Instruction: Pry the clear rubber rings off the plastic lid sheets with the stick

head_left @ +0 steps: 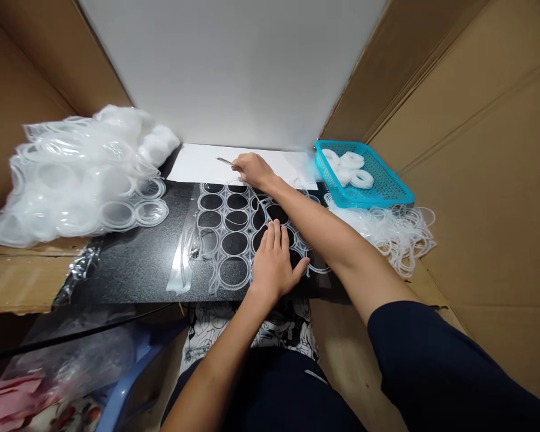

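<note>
A clear plastic sheet (227, 231) with rows of round cut-outs lies on the dark speckled worktop (135, 264). My left hand (274, 261) lies flat on the sheet's near right part, fingers stretched out and together. My right hand (252, 169) reaches across to the sheet's far edge and is closed on a thin metal tool (225, 160), whose tip points left over a white sheet of paper (198, 163). Which kind of tool it is, I cannot make out.
A heap of clear moulded plastic sheets (76, 174) lies at the left. A turquoise basket (382, 186) with white rings stands at the right, with a pile of thin clear rings (396, 234) before it. Cardboard walls stand on both sides, a white panel behind.
</note>
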Available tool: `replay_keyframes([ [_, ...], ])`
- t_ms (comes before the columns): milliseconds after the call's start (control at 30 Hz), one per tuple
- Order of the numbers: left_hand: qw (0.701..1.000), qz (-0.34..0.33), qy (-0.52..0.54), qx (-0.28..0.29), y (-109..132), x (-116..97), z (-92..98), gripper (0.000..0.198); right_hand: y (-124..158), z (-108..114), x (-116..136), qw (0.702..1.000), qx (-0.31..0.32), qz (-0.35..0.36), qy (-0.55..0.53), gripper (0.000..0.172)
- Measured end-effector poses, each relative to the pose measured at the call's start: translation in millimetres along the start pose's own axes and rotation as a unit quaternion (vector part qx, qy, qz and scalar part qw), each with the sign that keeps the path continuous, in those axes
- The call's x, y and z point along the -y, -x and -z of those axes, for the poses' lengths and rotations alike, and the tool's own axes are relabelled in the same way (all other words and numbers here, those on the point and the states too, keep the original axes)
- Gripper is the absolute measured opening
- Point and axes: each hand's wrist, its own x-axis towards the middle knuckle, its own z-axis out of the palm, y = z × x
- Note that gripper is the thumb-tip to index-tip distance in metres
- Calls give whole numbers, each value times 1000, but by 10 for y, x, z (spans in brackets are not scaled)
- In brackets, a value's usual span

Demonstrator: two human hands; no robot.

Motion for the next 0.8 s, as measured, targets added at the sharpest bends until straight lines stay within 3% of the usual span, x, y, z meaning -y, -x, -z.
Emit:
replay_keyframes([
  [100, 1000, -5, 3, 5, -6, 8, 2, 94, -9, -23, 8, 1000, -12, -23, -18, 23],
  [167, 1000, -7, 11, 3, -2, 13, 21, 91, 144, 26, 48, 998, -23, -27, -47, 21],
  [333, 994, -52, 93, -33, 198, 141, 307, 58, 1090, 410, 287, 976, -30, -42, -212, 21],
  [400, 981, -93, 164, -43, 366, 297, 527, 42, 1505, 625, 376, 963, 13, -23, -267, 20],
  [467, 964, -84, 247, -55, 537, 517, 749, 28, 1828, 821, 436, 961, 38, 4, -275, 20],
  [567, 957, -10, 249, -148, 749, 902, 974, 20, 2173, 973, 496, 971, -58, -43, -230, 17],
  [633, 966, 1, 196, -170, 881, 1141, 1015, 20, 2399, 938, 534, 974, -101, -60, -191, 19],
  [800, 985, -91, 121, -87, 1257, 1546, 868, 28, 3105, 534, 640, 995, -14, 10, -100, 35],
])
